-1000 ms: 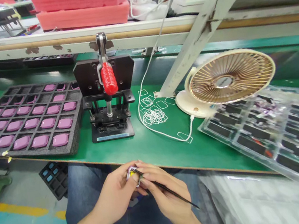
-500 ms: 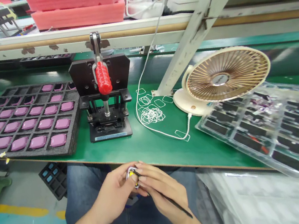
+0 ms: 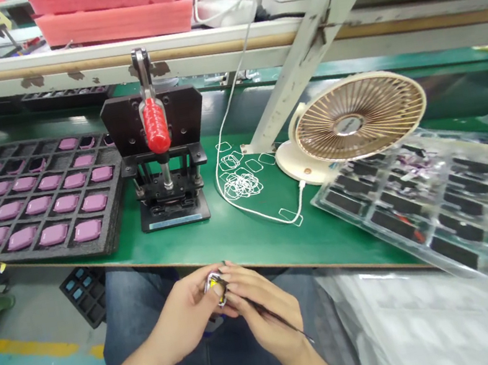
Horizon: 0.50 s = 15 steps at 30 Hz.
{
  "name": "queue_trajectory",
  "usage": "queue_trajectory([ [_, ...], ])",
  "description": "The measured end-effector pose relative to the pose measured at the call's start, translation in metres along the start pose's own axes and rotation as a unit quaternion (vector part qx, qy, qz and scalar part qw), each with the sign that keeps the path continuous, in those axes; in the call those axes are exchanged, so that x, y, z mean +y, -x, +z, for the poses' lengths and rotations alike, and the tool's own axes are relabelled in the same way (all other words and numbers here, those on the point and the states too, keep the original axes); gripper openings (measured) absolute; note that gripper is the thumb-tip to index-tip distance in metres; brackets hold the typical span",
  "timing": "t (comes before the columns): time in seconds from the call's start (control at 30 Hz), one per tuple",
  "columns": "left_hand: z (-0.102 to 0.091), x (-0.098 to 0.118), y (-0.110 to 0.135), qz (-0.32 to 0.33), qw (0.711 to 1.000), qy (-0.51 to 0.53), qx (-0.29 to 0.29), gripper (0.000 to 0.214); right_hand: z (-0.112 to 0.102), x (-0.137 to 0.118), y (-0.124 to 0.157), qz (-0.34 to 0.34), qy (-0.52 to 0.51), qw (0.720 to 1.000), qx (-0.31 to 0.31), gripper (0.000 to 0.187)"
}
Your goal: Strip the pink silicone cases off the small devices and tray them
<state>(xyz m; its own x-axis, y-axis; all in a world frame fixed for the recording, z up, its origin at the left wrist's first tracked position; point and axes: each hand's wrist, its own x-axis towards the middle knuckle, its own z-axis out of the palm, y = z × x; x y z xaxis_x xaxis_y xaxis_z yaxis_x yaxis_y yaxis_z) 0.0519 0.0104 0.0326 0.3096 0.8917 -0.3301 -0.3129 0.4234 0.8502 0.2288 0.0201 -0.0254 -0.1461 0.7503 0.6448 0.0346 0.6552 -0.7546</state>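
My left hand is shut around a small square part with a silvery rim and a yellow centre. My right hand grips thin black tweezers, whose tips reach the part and are hidden among my fingers. The two hands touch each other above my lap, just below the front edge of the green workbench. Much of the part is covered by my fingers.
A dark foam tray of pink-purple pads and a red-handled toggle press stand on the bench. A tan desk fan, white cable loops and a clear tray of black parts lie to the right.
The whole scene has slid left and up in the view as my head moved. My hands stay together on the part, and the tweezers' tail has shifted slightly.
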Motion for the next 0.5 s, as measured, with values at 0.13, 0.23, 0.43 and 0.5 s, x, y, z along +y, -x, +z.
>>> queue_trajectory([
  [0.13, 0.002, 0.001, 0.001, 0.0, 1.0, -0.014, 0.013, 0.051, -0.003, 0.002, 0.001, 0.0, 0.01, 1.0, -0.014, 0.05],
  [0.23, 0.001, 0.0, 0.001, -0.001, 1.0, -0.013, 0.015, 0.052, -0.004, 0.004, 0.005, -0.012, 0.018, 0.999, -0.039, 0.051],
  [0.43, 0.001, -0.007, -0.003, -0.008, 1.0, 0.029, 0.0, 0.05, -0.005, 0.006, 0.014, -0.025, 0.013, 0.999, -0.015, 0.05],
  [0.5, 0.001, -0.008, -0.005, -0.014, 0.998, 0.052, -0.014, 0.049, -0.005, 0.005, 0.016, -0.011, 0.016, 1.0, 0.007, 0.047],
])
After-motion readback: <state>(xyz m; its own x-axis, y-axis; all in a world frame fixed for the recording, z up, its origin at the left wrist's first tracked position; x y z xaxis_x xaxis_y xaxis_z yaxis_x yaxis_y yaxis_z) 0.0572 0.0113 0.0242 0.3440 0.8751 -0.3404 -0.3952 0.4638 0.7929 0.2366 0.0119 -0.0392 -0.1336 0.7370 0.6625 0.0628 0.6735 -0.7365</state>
